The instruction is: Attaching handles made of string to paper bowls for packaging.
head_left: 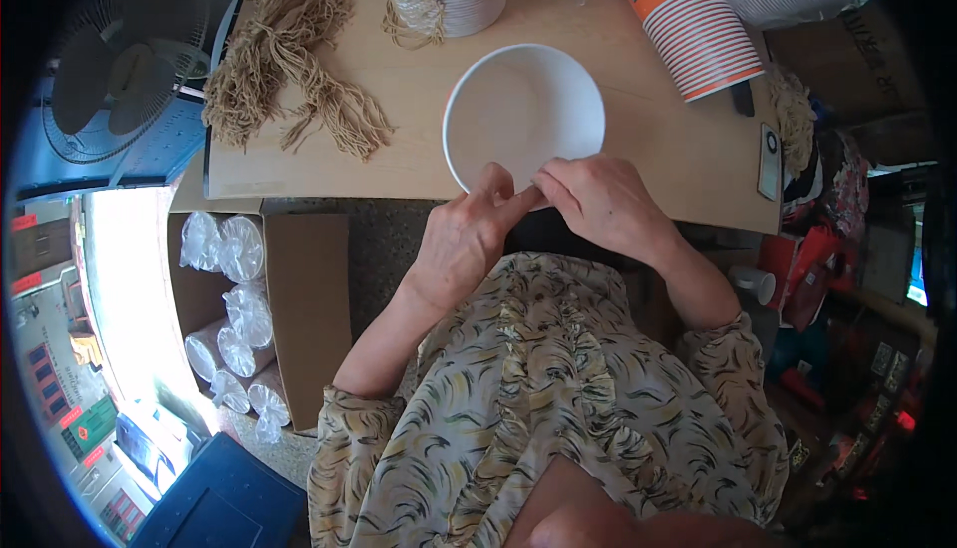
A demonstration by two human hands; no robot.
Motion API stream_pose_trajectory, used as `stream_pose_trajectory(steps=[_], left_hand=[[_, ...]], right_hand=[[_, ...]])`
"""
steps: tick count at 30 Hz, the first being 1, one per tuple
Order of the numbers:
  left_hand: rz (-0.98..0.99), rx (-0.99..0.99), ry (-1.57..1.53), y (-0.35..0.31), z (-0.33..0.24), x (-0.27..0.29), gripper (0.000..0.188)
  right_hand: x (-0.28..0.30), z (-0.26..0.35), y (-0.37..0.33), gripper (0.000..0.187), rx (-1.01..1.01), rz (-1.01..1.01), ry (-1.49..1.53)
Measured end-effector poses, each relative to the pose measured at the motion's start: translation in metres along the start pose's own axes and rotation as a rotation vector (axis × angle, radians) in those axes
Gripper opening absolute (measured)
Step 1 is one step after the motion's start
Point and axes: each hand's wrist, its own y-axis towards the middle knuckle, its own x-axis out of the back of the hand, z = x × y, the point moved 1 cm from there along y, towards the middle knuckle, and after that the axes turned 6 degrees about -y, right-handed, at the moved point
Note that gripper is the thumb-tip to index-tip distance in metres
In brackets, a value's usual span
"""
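A white paper bucket (523, 100) stands tilted toward me at the table's front edge, its open mouth facing up, with a sliver of orange on its outer left side. My left hand (464, 239) is closed on the near rim, its index finger bent over the edge and its thumb reaching right. Against it, my right hand (610, 204) pinches the same stretch of rim, fingertips nearly touching the left thumb. Anything small between the fingertips is hidden.
Tan knotted cords (289, 60) lie in a heap at the table's left. Behind the bucket is a nested bucket stack (449, 0) with cord on it. Another orange-patterned stack (698, 30) lies at far right, near a phone-like object (769, 161). A cardboard box (304, 319) holds plastic-wrapped rolls.
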Motion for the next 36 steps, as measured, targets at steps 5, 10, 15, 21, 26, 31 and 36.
stream_pose_trajectory(steps=[5,10,15,21,26,31,36], left_hand=[[0.011,0.037,-0.059,0.011,0.004,0.009,0.043],[-0.07,0.143,-0.168,0.014,0.009,0.01,0.041],[-0.104,0.11,-0.181,0.022,0.01,0.01,0.041],[-0.09,0.097,-0.197,0.03,0.005,0.009,0.038],[-0.058,0.093,-0.177,0.033,0.008,0.013,0.035],[0.022,0.062,-0.148,0.036,0.024,0.023,0.038],[0.08,0.125,-0.506,0.054,-0.01,0.05,0.043]], right_hand=[[0.011,-0.004,0.013,0.023,0.013,-0.016,-0.033],[0.011,-0.022,0.0,0.032,-0.046,-0.017,0.691],[-0.043,-0.038,-0.024,0.042,-0.169,-0.272,1.018],[-0.077,-0.024,-0.006,0.019,-0.252,-0.296,1.192],[-0.07,-0.032,-0.008,0.014,-0.272,-0.193,1.197],[-0.03,-0.044,-0.033,0.014,-0.16,0.206,1.28],[0.002,-0.039,-0.03,0.013,-0.155,0.211,1.188]])
